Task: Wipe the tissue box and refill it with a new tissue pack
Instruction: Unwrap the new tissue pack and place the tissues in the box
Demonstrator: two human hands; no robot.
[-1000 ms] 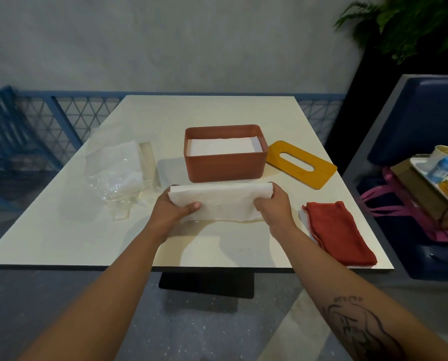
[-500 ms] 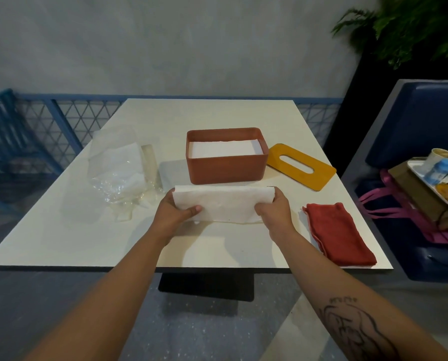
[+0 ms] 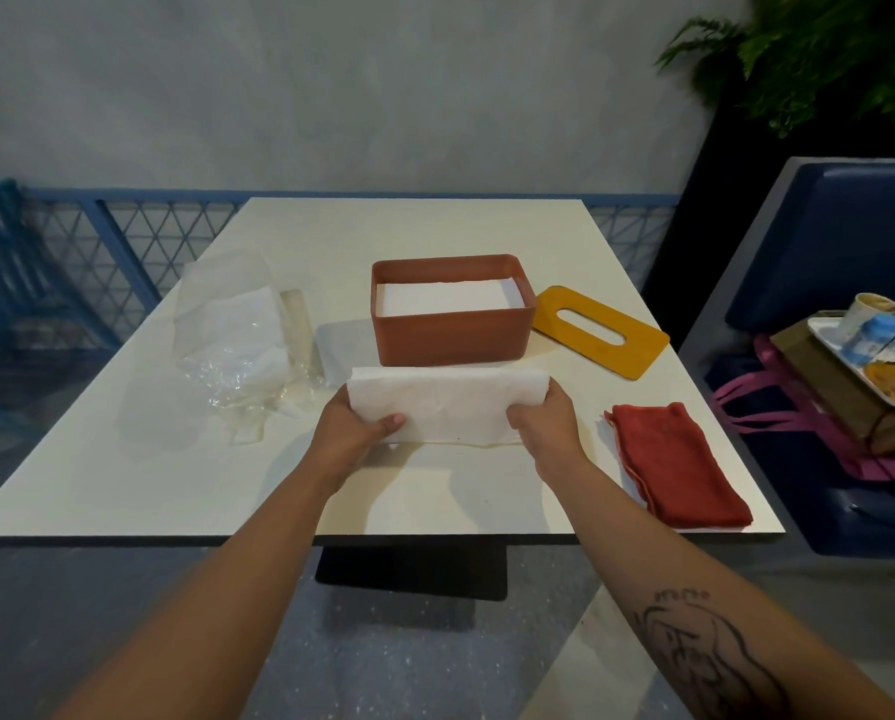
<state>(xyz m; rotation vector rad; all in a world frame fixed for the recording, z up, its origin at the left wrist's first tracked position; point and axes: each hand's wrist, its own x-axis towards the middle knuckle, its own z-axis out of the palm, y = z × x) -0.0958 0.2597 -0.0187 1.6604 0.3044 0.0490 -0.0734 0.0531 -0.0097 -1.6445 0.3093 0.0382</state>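
Observation:
A terracotta tissue box [image 3: 453, 335] stands open in the middle of the table, with white tissues lying inside it. Its yellow slotted lid [image 3: 598, 332] lies flat just to the right. In front of the box I hold a white stack of tissues [image 3: 448, 402] a little above the table. My left hand [image 3: 354, 433] grips its left end, thumb on top. My right hand [image 3: 544, 426] grips its right end. A folded red cloth [image 3: 679, 462] lies at the table's right edge.
Crumpled clear plastic wrapping [image 3: 237, 340] lies on the left of the white table [image 3: 175, 485]. A blue bench on the right holds a pink bag [image 3: 819, 413] and a tray with a cup and bottle. A blue fence runs behind.
The tissue stack and both hands have shifted slightly up and toward the box; my grip on it is the same.

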